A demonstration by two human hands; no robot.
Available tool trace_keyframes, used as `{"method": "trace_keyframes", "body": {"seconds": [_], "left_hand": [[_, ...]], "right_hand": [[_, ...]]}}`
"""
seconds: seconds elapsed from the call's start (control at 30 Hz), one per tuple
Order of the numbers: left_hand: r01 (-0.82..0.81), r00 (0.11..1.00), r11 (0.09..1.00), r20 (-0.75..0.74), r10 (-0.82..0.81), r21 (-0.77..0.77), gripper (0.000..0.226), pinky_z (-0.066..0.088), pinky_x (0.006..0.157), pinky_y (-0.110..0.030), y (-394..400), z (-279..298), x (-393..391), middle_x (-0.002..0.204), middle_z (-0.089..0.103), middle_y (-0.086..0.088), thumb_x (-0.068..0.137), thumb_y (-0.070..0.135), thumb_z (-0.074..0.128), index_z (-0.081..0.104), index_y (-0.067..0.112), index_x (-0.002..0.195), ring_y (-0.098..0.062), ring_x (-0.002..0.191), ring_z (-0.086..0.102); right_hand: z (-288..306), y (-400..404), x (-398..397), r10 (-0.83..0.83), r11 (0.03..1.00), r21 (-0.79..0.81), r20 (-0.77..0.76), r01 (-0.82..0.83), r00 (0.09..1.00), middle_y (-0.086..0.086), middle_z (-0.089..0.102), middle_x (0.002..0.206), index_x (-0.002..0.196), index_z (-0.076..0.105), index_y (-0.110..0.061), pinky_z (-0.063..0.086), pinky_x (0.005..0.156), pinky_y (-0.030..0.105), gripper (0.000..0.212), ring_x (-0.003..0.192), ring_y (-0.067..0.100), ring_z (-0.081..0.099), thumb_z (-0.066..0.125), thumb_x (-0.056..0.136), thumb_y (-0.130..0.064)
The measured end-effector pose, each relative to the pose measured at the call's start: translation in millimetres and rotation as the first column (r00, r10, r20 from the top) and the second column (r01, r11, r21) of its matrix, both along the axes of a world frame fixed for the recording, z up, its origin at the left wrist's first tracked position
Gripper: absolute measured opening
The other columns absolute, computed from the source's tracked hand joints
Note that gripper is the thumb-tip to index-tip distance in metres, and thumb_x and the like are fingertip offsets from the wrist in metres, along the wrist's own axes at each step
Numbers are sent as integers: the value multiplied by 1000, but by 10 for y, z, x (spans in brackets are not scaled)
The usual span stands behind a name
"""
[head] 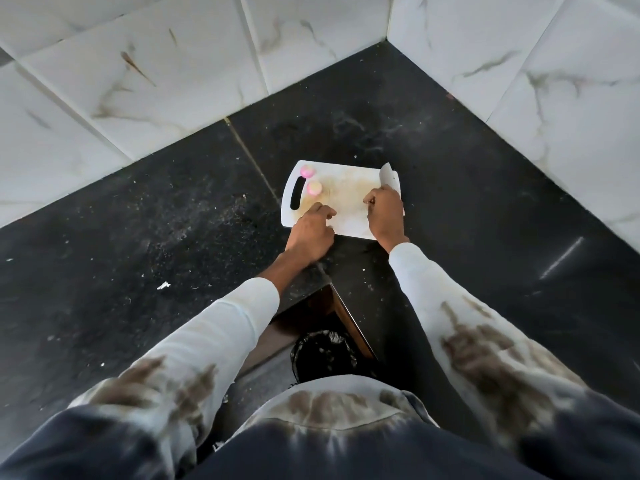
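Right hand (384,211) grips the knife (388,176) at the cutting board's (346,188) right edge, left hand (311,230) curls empty beside the onion halves (314,188) near its left edge, where a half could roll mid-cut, exposing fingertips.

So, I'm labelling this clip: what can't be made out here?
Head view:
Handle of the broad steel knife: covered by the right hand.
Whether the left hand pinches anything on the white plastic cutting board: curled fingers hide it.
Contents of the black-lined bin: too dark.
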State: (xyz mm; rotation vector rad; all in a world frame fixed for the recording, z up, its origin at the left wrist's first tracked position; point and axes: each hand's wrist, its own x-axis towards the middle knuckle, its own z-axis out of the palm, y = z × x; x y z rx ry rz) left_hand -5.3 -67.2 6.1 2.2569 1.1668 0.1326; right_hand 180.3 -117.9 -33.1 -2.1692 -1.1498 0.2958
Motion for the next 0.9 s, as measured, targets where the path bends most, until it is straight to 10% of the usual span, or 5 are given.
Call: {"method": "trace_keyframes", "body": {"seconds": [0.47, 0.57, 0.67, 0.9], "left_hand": [[42, 964, 981, 267, 11, -191, 29, 63, 87, -43, -852, -176, -658, 100, 79, -3, 97, 2, 52, 76, 16, 105, -19, 86, 75], [41, 956, 970, 292, 33, -241, 33, 64, 81, -39, -1173, -285, -1061, 90, 79, 5, 93, 12, 48, 77, 27, 97, -13, 80, 76], [37, 959, 944, 276, 58, -326, 32, 64, 74, -40, -1475, -474, -1453, 80, 77, 7, 87, 17, 46, 75, 32, 90, -13, 70, 74], [-5, 989, 875, 124, 74, -485, 28, 65, 72, -44, -1976, -1178, -2181, 80, 78, 2, 89, 16, 52, 78, 25, 96, -15, 70, 76]], "right_hand": [[553, -1305, -1397, -63, 997, 22, -295, 73, 953, 6, 76, 88, 91, 78, -8, 57, 72, 20, 5, 81, 16, 73, 75, 89, -5], [591, -1939, -1972, -174, 982, -6, -420, 189, 891, 13, 60, 61, 65, 64, -5, 47, 54, 38, 26, 53, 13, 53, 73, 87, -15], [247, -2427, -2470, -302, 953, -122, -433, 277, 849, -9, 75, 79, 83, 79, -19, 60, 74, 30, 9, 74, 2, 70, 77, 88, -12], [-578, -2719, -3089, -379, 923, -260, -484, 283, 789, 1, 79, 90, 96, 80, -14, 63, 83, 42, 10, 82, 15, 75, 74, 91, -8]]}}
